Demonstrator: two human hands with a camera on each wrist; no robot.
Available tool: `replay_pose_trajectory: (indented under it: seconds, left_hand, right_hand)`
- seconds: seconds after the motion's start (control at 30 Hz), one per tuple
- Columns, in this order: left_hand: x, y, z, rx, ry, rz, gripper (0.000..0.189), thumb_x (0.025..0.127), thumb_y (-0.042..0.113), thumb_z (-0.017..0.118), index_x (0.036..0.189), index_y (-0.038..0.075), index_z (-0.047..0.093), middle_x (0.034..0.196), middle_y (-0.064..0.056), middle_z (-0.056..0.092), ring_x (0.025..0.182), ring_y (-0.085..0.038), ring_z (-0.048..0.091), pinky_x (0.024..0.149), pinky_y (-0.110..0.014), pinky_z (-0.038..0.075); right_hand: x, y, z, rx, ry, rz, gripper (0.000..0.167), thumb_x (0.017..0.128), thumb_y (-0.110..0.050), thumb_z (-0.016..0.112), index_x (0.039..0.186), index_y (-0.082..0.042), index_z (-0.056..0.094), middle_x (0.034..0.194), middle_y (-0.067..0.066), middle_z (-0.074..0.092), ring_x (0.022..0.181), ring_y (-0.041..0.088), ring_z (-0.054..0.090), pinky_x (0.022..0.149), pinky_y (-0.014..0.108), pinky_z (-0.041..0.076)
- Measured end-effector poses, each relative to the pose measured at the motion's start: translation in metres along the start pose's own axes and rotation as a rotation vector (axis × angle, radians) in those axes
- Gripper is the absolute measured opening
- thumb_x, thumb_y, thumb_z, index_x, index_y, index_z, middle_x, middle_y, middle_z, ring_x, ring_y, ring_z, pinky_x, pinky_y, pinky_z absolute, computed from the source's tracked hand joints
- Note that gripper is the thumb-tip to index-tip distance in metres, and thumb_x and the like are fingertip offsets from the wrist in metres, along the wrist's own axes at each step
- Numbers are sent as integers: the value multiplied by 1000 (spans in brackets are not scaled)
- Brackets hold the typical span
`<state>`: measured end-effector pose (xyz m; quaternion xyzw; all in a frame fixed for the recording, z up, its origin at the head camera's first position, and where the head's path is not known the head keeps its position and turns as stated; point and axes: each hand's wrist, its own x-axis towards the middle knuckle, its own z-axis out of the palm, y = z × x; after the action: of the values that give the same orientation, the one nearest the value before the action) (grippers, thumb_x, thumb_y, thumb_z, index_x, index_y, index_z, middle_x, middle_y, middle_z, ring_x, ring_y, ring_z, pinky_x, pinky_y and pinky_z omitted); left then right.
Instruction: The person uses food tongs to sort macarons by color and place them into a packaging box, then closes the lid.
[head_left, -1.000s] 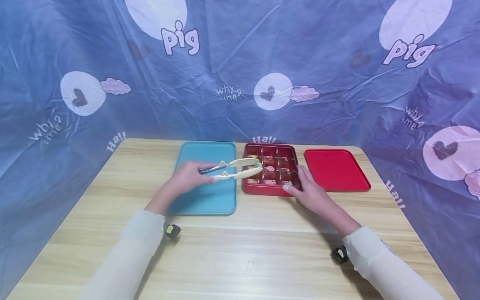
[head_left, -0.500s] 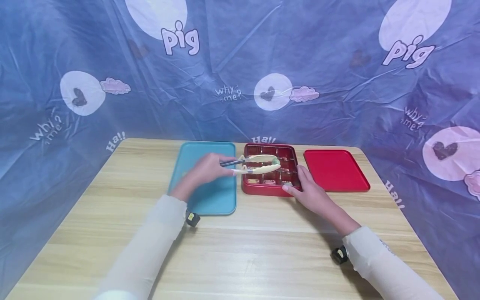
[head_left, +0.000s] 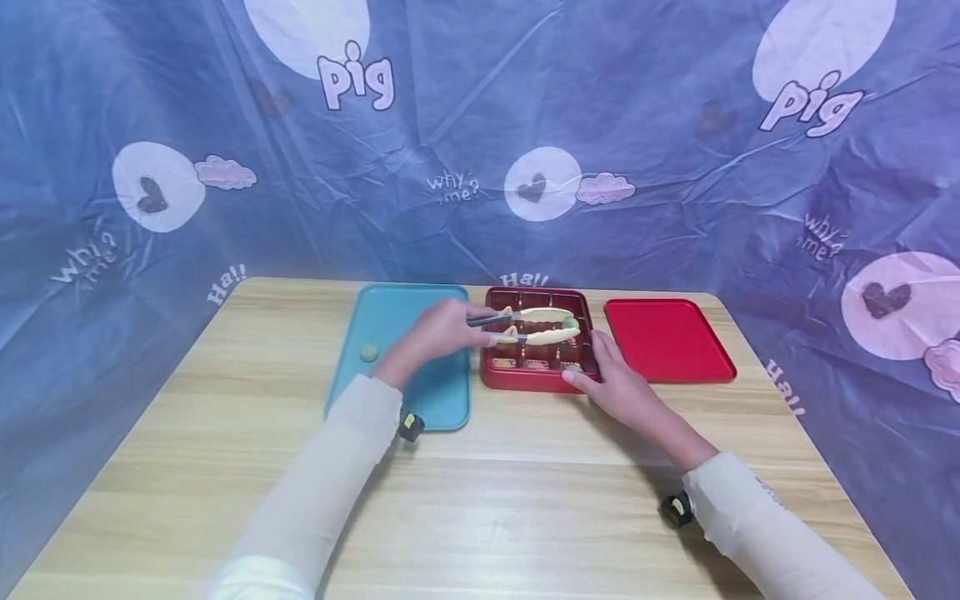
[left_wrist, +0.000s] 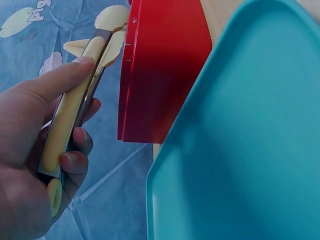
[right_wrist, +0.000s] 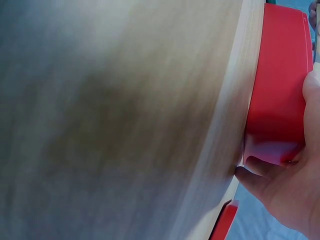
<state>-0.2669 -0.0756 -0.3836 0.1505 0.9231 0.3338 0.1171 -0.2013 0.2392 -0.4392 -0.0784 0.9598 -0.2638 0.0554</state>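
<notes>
My left hand (head_left: 444,327) grips a pair of tongs (head_left: 551,337) with cream-coloured tips, its fingers and thumb wrapped around the handle (left_wrist: 67,122) in the left wrist view. Between the tong tips sits a small pale green piece (head_left: 571,323), over the right side of a red box (head_left: 528,382). Clear dividers split this box into several compartments, and small coloured pieces show in the front row. At the box's front right corner my right hand (head_left: 621,383) holds on, thumb at the front and fingers along the right side.
A blue tray (head_left: 444,410) lies left of the box, with one round pale green piece (head_left: 369,353) on it. To the right is a flat red lid (head_left: 667,342). Everything rests on a wooden table (head_left: 495,500) before a blue printed cloth (head_left: 450,125).
My left hand has carried the tongs and green piece rightward across the box. The round piece on the blue tray has come into sight. My right hand stays at the box's corner.
</notes>
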Motion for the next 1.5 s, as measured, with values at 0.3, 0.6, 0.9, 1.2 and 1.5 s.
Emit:
replay_pose_trajectory:
  seconds: [0.3, 0.6, 0.9, 1.2, 1.5]
  left_hand:
    - [5, 6, 1, 46, 8, -21, 56, 83, 44, 82, 135, 37, 64, 57, 4, 38, 46, -11, 32, 41, -26, 29]
    - [5, 6, 2, 41, 7, -37, 60, 81, 48, 82, 137, 37, 62, 57, 5, 36, 45, -11, 33, 41, -27, 31]
    - [1, -1, -2, 7, 39, 15, 63, 81, 48, 81, 139, 30, 62, 113, -2, 69, 59, -16, 48, 52, -32, 44]
    - [-24, -23, -13, -22, 107, 47, 62, 79, 44, 83, 137, 29, 64, 129, -3, 68, 86, -22, 58, 69, -37, 52]
    - [-76, -59, -41, -25, 145, -28, 67, 79, 46, 83, 140, 30, 61, 146, -5, 58, 139, -31, 49, 113, -54, 41]
  right_hand:
    - [0, 0, 0, -1, 7, -7, 113, 85, -81, 50, 163, -19, -2, 170, 10, 7, 150, 44, 26, 110, 71, 34]
    - [1, 1, 3, -9, 16, -16, 112, 85, -82, 49, 163, -19, -1, 170, 9, 8, 149, 44, 28, 109, 71, 34]
    - [2, 1, 3, -2, 20, -4, 113, 84, -83, 49, 164, -20, -1, 170, 8, 8, 150, 43, 26, 109, 71, 34]
    - [2, 0, 2, -2, 11, -8, 114, 84, -83, 48, 163, -21, -4, 170, 9, 7, 150, 44, 25, 108, 72, 33]
    - [3, 1, 3, 15, 9, 9, 113, 84, -82, 50, 163, -22, -2, 169, 9, 9, 149, 42, 26, 108, 71, 37]
